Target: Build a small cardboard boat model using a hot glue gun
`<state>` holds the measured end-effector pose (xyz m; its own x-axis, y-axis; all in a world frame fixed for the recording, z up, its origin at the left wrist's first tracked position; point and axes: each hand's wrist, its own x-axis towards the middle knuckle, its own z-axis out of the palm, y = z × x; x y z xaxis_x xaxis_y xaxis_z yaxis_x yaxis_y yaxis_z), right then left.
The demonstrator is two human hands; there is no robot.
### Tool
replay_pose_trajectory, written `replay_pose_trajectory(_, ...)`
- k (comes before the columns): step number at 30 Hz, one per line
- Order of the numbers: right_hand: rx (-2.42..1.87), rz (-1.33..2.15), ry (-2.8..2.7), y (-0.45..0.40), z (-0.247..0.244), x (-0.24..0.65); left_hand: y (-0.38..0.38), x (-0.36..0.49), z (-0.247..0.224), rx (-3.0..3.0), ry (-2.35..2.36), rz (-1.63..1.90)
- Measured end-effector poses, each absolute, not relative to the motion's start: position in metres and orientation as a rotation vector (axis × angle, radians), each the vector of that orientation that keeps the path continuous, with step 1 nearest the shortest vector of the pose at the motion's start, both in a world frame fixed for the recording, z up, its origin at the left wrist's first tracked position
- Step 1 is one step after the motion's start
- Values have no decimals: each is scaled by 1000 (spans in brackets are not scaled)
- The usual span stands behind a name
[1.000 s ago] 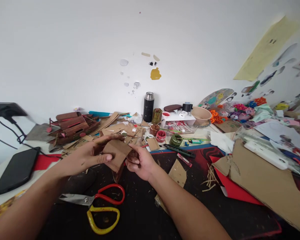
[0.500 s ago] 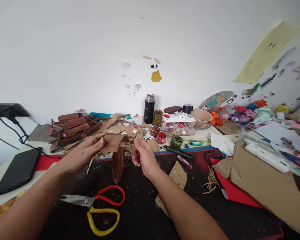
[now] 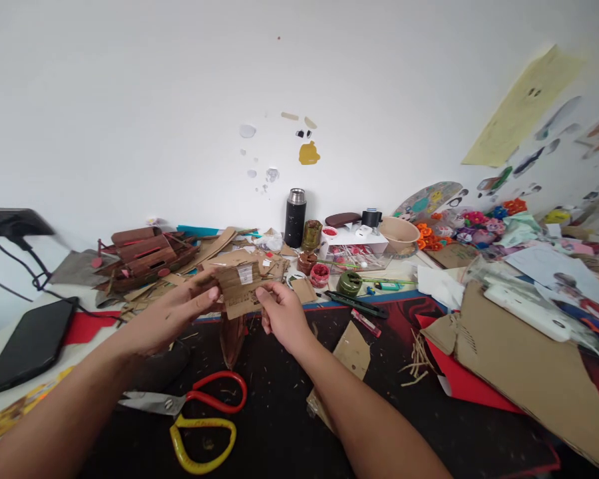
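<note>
A small brown cardboard piece (image 3: 238, 301) with a pale printed label is held up in front of me, its face toward me. My right hand (image 3: 284, 316) pinches its right edge between thumb and fingers. At its left edge is my left hand (image 3: 180, 309), thumb in front and fingers partly hidden behind the cardboard. Below the piece, a dark brown boat-shaped cardboard form (image 3: 232, 340) lies on the black mat (image 3: 279, 426). Nearer to me rest scissors (image 3: 207, 386) with one red and one yellow handle.
A brown model boat (image 3: 150, 256) stands at the back left beside cardboard scraps. Behind are a black flask (image 3: 295, 218), a green paint jar (image 3: 350, 283) and a utility knife (image 3: 356, 304). A phone (image 3: 30, 342) lies left; a large cardboard sheet (image 3: 524, 366) lies right.
The cardboard piece has been turned, so its labelled face now shows. My right hand has moved slightly left and now grips its right edge.
</note>
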<state>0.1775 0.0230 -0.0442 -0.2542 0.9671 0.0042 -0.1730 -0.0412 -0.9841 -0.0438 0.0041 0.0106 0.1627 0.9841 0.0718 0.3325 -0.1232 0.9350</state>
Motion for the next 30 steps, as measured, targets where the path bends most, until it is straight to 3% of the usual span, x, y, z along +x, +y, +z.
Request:
replay_pose_trajectory(9,-947,1545,-1219,22,-46,175,5,-33,23,1572,1172,1022)
replay_pose_trajectory(18,-906,1594,-1305,20,-50,173,11,-32,20,1545,1341,1114)
replay_pose_trajectory(30,-920,1609,-1224,22,-44,178,4,-33,19,2153,1447,1199)
